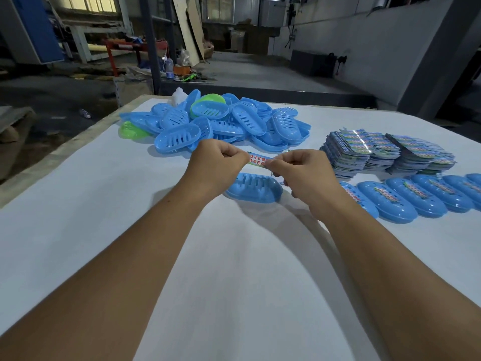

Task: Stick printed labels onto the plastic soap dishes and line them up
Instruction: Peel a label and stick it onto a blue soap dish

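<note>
Two hands meet above the middle of a white counter, the left hand and the right hand each pinching one end of a printed label with curled fingers, so that the strip, with its red characters, is held stretched between them. Directly beneath the label, an unlabelled blue soap dish lies on the counter with its slots showing, partly hidden by both wrists. To the right, at about the same depth, a row of labelled dishes runs side by side toward the right edge of the frame, each blue dish bearing a colourful sticker on top. Just beyond that row sit stacks of printed labels, fanned and leaning in several piles. Farther back and to the left, a loose heap of dishes covers the far part of the counter, mostly blue with a few green ones among them, and a white bottle stands at its far edge. Past the counter lies a dim workshop floor.
</note>
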The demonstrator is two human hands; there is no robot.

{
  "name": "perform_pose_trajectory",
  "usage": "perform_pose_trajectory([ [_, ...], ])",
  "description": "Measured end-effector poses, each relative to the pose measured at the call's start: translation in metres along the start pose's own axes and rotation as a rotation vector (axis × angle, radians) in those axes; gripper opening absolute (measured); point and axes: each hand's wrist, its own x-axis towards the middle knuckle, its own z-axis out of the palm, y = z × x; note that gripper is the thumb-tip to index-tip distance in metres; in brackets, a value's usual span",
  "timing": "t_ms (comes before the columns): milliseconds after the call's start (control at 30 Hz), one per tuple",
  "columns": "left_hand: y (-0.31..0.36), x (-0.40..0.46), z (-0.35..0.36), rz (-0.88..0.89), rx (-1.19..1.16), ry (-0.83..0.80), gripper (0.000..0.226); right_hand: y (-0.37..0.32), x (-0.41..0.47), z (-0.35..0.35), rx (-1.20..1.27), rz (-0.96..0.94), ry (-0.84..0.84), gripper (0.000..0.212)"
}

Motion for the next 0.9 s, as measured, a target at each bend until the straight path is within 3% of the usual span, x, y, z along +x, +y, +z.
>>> perform_pose_trajectory([
  [233,-0.002,-0.008,0.001,-0.128,-0.006,-0.126,0.015,0.006,0.001,-0.004,-0.102,0.062,-0.044,0.031],
  [467,-0.007,-0.007,0.000,-0.127,0.109,-0.127,0.012,0.010,0.003,0.000,-0.286,-0.011,-0.095,0.031],
  [900,-0.009,-0.004,0.001,-0.097,0.284,-0.095,0.010,0.010,0.004,0.002,-0.370,-0.005,-0.095,0.029],
])
